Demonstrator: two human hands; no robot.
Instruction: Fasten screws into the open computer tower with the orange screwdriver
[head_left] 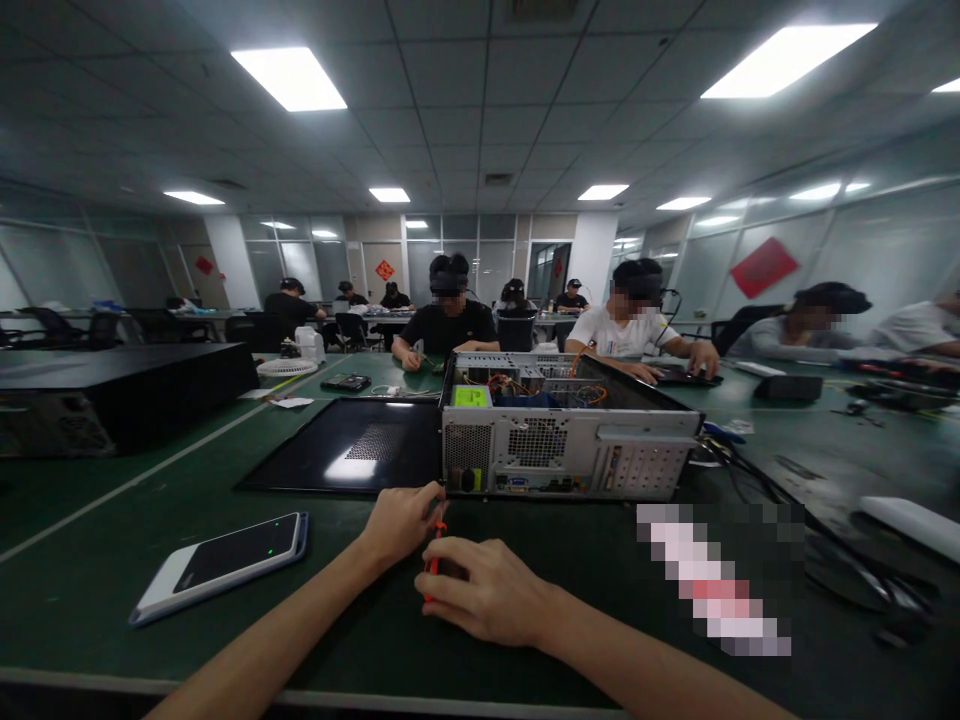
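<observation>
The fingers of the right hand (491, 590) are closed around an orange tool (433, 572), which is located in front of the computer case (570, 455), near its front left corner. The fingers of the left hand (401, 520) are drawn narrow at the far end of the tool, between the right hand and the case; whether they grip the tool or a small part cannot be told.

The case lies on its side on the green table (585, 690), its back face with ports and vents turned toward the wearer. Its upper side is open, exposing wires (499, 383) and a bright yellow-green label (471, 397).

Directly left of the case lies a flat, glossy black panel (300, 455) with a perforated patch. Nearer the wearer, left of the case, lies a white device with a dark screen (240, 555). Farther left of the case stands a second, black case (180, 390). Black cables (825, 540) lie to the right of the case.

Behind the case sits a person in a black shirt (450, 328); behind it and to the right sits a person in a white shirt (619, 330), hands at a dark object (679, 377).
</observation>
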